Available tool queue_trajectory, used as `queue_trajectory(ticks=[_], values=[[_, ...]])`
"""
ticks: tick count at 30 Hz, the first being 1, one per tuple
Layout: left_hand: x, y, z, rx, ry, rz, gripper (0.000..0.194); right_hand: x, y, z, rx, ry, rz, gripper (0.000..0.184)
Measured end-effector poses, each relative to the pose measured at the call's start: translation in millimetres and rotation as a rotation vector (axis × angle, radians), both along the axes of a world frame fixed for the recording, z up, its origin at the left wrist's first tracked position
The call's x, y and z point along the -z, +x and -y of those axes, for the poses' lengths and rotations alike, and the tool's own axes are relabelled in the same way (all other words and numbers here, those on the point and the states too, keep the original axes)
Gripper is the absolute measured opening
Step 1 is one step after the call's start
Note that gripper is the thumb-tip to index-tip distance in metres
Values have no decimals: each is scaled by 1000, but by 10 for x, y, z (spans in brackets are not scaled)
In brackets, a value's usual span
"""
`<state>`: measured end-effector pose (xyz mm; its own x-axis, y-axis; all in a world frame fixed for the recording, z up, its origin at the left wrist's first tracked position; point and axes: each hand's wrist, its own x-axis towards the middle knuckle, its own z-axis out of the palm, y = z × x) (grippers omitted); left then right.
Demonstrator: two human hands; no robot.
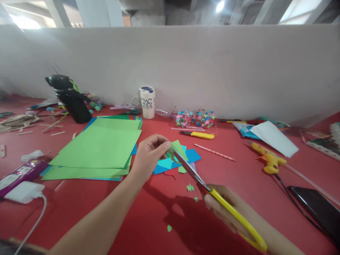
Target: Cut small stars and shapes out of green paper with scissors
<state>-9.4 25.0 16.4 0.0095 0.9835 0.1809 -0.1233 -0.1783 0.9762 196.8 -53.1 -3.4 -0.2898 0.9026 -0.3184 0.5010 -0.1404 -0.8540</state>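
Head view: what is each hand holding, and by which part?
Right hand: yellow-handled scissors, by the handles. Left hand: a small green paper piece, by its edge.

No text, brand or number could be read with certainty. One item bears visible lettering: the white lidded cup (148, 112), standing upright at the back of the counter (156, 212), against the wall (186, 63). Its characters are bold, dark and hand-drawn in style, stacked in several rows and running round the curved side. Individual shapes are distinguishable; wording is illegible at this size.
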Motion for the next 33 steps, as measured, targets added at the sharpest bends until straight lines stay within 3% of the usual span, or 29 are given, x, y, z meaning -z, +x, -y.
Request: queue_trajectory(ticks=[7,14,19,33], values=[[5,5,11,-20,21,-46,12,-23,11,-5,1,19,-55,62],[63,15,10,35,-23,22,11,-45,-13,6,37,25,-61,63],[93,13,18,86,-8,38,8,4,16,-22,-13,9,-65,59],[27,8,8,-3,33,60,11,-2,-6,-43,-38,-18,-6,55]])
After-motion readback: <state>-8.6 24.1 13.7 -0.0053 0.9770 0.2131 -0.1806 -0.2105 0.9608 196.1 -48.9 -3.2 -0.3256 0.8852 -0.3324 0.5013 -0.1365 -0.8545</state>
